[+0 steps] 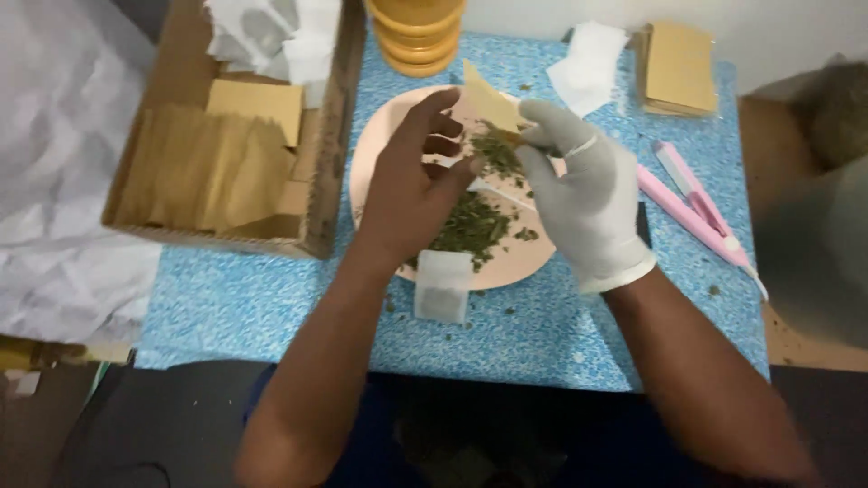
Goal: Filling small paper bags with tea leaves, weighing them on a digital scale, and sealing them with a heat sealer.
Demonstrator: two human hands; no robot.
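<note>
While the gloved right hand [586, 194] pinches a brown paper sachet [491, 101] at twelve o'clock over the pink plate [384, 136], the bare left hand [411, 185] fingers [463, 168] grasp dried green herbs [470, 226] just beside it.

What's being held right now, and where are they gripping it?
The gloved right hand pinches a small tan paper packet at its lower end. Whether the bare left hand grips anything cannot be told.

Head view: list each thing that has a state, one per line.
brown paper pouch: open, held above the plate
pink plate: holds loose dried green leaves
white sachet: flat, on the plate's near rim
cardboard box: open, holding brown pouches
right hand: gloved
left hand: bare
</note>
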